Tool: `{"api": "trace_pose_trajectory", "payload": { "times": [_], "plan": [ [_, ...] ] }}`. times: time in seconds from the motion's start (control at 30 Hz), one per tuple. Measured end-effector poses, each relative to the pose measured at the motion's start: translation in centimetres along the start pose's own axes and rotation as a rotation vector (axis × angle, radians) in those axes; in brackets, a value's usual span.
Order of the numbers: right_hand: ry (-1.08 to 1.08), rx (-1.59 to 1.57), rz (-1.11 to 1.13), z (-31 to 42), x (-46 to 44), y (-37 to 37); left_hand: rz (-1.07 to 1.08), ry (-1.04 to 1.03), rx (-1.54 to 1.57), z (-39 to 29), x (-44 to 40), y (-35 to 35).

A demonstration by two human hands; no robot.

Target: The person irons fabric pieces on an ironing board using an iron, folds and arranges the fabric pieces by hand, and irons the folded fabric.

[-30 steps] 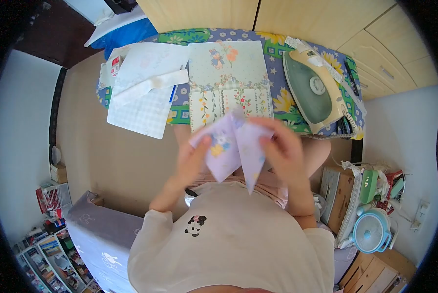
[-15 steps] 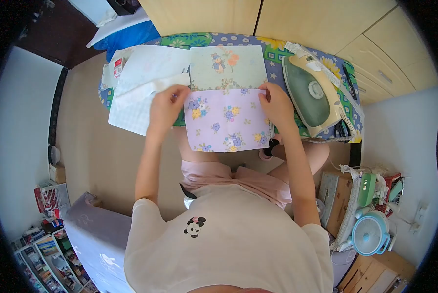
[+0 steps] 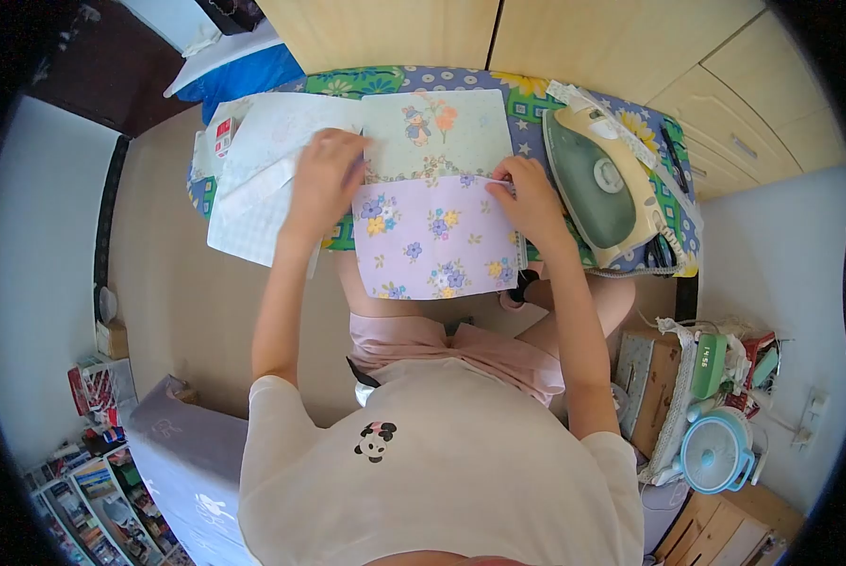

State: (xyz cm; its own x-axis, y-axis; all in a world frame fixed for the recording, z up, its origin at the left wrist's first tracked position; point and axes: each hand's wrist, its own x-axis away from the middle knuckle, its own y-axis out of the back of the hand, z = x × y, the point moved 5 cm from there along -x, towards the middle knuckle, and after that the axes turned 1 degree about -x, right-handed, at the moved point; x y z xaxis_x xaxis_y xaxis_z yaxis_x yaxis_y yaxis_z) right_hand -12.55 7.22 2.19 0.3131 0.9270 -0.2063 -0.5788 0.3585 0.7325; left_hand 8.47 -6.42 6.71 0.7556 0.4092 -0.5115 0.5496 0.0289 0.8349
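A lilac floral cloth [image 3: 432,236] lies flat over the lower part of a pale green patterned sheet [image 3: 480,118], its front edge hanging past the board. My right hand [image 3: 527,193] pinches the cloth's upper right corner between thumb and fingers. Over the gap between the cloth and the white papers, my left hand [image 3: 327,179] is raised near the cloth's upper left corner. Its fingers are blurred and what they hold, if anything, cannot be made out. White papers or fabric [image 3: 253,208] lie to the left of the cloth.
A cream and green iron [image 3: 593,179] rests on the right side of the patterned ironing board [image 3: 357,80], with its cord at the front. Wooden cabinets [image 3: 385,33] stand behind. A small red and white box [image 3: 225,134] is at the left end.
The lilac cloth went from folded in both hands to spread flat over the sheet. My left hand has since moved up from its left corner, while my right hand stays at the right corner.
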Motion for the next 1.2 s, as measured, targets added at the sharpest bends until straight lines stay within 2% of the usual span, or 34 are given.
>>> {"api": "trace_pose_trajectory", "payload": {
  "times": [0.07,0.13,0.27,0.33,0.47,0.53,0.57,0.63,0.73,0.97,1.03,1.07,1.13,1.17,1.2],
  "plan": [
    [-0.022,-0.044,0.008,0.4,0.1,0.2,0.109,-0.047,0.267,-2.6,-0.3,-1.2],
    [-0.102,-0.200,0.051,0.4,0.4,0.1,0.171,-0.030,0.397,-4.3,-0.4,-2.8],
    [-0.105,-0.329,0.036,1.0,1.2,0.6,0.213,-0.132,0.425,-6.0,-1.0,-4.7],
    [-0.052,-0.383,0.045,1.3,1.4,0.7,0.262,0.074,0.578,-5.8,-1.4,-5.3],
    [-0.006,-0.475,-0.013,0.8,1.7,0.5,0.250,0.081,0.632,-5.5,-1.9,-6.3],
    [-0.110,-0.582,-0.019,0.2,2.0,0.4,0.397,0.106,0.597,-5.1,-1.6,-7.2],
    [-0.110,-0.583,-0.023,-0.3,2.2,0.3,0.398,0.103,0.595,-5.0,-1.5,-7.4],
    [-0.273,-0.766,0.028,-1.8,2.7,-0.3,0.293,0.069,0.703,-4.8,-1.3,-7.1],
    [-0.220,-0.843,0.030,-1.1,3.8,-0.5,0.265,0.102,0.788,-4.6,-0.8,-7.1],
    [-0.167,-0.763,0.135,-0.3,5.8,-0.1,0.305,0.148,0.859,-3.8,-0.5,-6.9],
    [-0.213,-0.529,0.090,-0.9,6.2,0.2,0.375,0.219,0.896,-3.4,-0.3,-7.2],
    [-0.214,-0.527,0.085,-0.7,6.5,0.4,0.376,0.214,0.898,-3.2,-0.3,-7.3],
    [-0.138,-0.349,-0.256,1.4,7.5,3.4,0.332,0.276,0.976,-2.4,0.0,-7.6],
    [-0.134,-0.348,-0.255,2.3,7.8,4.4,0.328,0.276,0.976,-1.8,0.2,-8.0],
    [-0.052,-0.274,-0.355,3.8,8.3,6.3,0.364,0.302,1.035,-1.2,0.5,-8.6]
  ]
}}
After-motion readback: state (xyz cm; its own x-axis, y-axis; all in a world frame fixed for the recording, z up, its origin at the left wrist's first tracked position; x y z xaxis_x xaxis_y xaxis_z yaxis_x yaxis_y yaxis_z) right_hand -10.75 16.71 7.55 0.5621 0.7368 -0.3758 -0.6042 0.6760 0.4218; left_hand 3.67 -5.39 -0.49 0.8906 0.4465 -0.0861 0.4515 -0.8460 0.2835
